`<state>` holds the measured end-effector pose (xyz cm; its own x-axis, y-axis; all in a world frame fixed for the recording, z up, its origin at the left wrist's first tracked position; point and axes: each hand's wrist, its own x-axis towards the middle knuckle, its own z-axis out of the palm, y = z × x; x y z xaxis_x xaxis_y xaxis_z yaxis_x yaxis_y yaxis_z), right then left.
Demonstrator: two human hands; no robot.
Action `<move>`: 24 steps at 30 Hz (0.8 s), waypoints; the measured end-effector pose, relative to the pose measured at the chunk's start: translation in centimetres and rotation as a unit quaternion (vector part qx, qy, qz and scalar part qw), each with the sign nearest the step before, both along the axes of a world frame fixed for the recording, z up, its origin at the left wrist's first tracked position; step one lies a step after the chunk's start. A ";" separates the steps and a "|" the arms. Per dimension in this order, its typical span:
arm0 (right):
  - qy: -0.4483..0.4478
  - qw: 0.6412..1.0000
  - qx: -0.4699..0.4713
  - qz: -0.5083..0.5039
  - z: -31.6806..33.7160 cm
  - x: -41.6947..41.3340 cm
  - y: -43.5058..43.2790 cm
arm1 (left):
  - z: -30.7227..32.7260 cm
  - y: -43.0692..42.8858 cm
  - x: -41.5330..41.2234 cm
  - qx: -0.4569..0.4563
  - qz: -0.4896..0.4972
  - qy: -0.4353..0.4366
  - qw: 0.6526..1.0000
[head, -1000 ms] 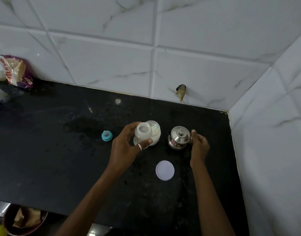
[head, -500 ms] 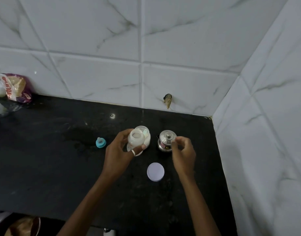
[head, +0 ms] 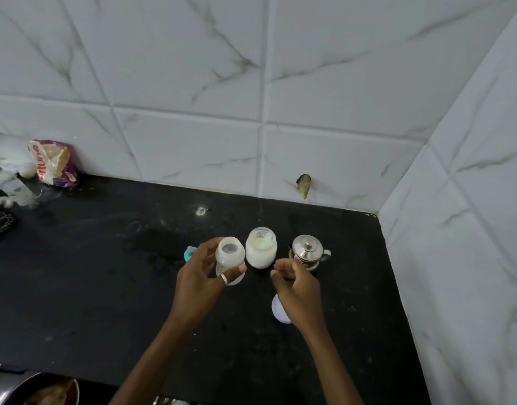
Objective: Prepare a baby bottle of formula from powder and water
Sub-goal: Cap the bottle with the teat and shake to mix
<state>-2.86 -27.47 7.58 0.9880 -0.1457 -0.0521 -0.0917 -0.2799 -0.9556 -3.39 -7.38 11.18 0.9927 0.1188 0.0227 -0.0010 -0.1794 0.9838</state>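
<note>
My left hand [head: 198, 285] grips a small translucent white baby bottle [head: 229, 254] with its mouth uncovered, held just above the black counter [head: 105, 287]. Right beside it stands an uncapped jar of white powder [head: 261, 252]. A small steel pot [head: 308, 251] with its lid on stands to the right of the jar. My right hand [head: 298, 285] hovers in front of the jar and pot, fingertips bunched together, with nothing visible in them. A blue teat [head: 189, 253] lies left of my left hand. A white round lid [head: 277, 311] lies partly under my right hand.
White tiled walls close the counter at the back and right. A snack packet [head: 54, 163] and clear plastic items [head: 11, 188] sit at the far left, with a black cord [head: 0, 226] below them. A bowl [head: 32, 390] shows beyond the counter's front edge.
My right hand left the steel pot's side, passed over its lid, and now sits lower left, in front of the jar. My left hand keeps hold of the bottle.
</note>
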 end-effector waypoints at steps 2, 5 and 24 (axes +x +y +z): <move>0.002 1.000 -0.006 0.003 -0.2 0.4 2.0 | -0.4 1.9 0.2 -0.007 0.007 0.002 1.000; 0.007 1.000 -0.026 0.008 -0.8 1.6 6.0 | -1.1 5.6 0.8 -0.009 0.017 0.005 1.000; 0.160 0.944 -0.263 0.119 -8.8 12.6 23.2 | -7.5 22.7 5.2 -0.004 0.015 0.064 0.998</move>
<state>9.79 -4.32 -1.22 0.9422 -0.0096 -0.3350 -0.2256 -0.7574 -0.6127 1.83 15.30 3.70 0.9833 0.1490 -0.1049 0.1298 -0.1686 0.9771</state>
